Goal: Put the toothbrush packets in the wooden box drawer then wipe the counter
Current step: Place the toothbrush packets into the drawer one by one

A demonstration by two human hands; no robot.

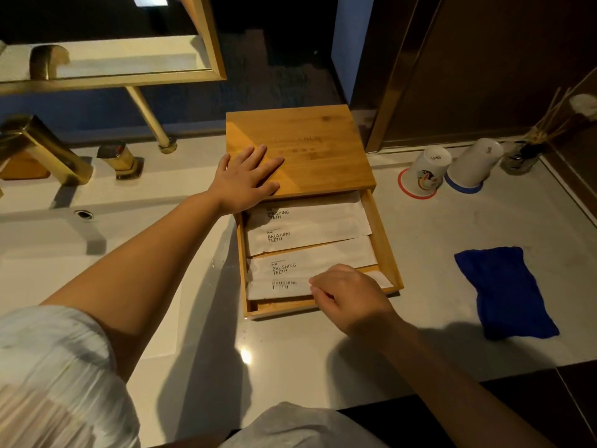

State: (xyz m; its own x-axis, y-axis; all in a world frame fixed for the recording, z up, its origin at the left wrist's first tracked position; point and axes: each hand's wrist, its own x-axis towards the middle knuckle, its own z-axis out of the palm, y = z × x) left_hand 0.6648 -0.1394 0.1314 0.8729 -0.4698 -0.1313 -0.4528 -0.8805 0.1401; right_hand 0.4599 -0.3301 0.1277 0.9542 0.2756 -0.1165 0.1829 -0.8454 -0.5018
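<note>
A wooden box (310,147) stands on the white counter (323,350) with its drawer (384,240) pulled out toward me. Several white toothbrush packets (307,227) printed "BRUSHING TEETH" lie side by side in the drawer. My left hand (245,179) rests flat on the box lid, fingers spread. My right hand (349,299) is over the drawer's front edge, its fingers curled down onto the nearest packet (277,287). Whether it grips the packet or only touches it is hidden. A blue cloth (504,292) lies flat on the counter to the right.
A sink basin (48,240) with gold taps (42,147) sits left of the box. Two upturned cups (429,169) on coasters and a reed diffuser (523,156) stand at the back right. A gold-framed mirror (106,59) hangs behind the sink. The counter's front edge is near me.
</note>
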